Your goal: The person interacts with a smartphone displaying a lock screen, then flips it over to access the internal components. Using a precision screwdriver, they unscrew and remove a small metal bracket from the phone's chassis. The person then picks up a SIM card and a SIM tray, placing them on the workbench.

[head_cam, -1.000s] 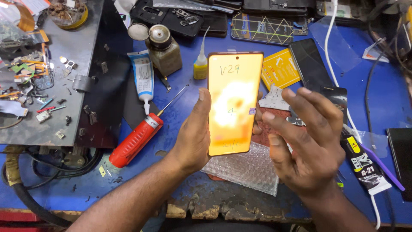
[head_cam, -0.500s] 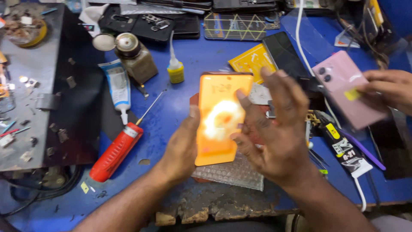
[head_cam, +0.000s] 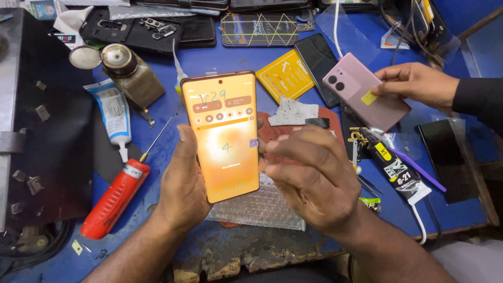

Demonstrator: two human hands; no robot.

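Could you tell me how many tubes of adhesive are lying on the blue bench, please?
2: a white-and-blue squeeze tube left of the lit orange-screen phone, and a black-and-yellow tube to its right. Clutter may hide more.

A phone [head_cam: 225, 136] is held upright above the middle of the tabletop [head_cam: 466, 209] by the left hand [head_cam: 183, 188], with the right hand [head_cam: 314, 178] just beside its right edge. A sheet of bubble wrap [head_cam: 262, 209] is laid beneath both, near the front edge. A screwdriver [head_cam: 118, 194] and a glue tube [head_cam: 112, 112] are placed to the left, a small bottle [head_cam: 131, 76] behind them. Toward the right edge, a second phone [head_cam: 364, 97] is held by another person's hand [head_cam: 419, 84], with an adhesive tube [head_cam: 395, 170] lying before it.
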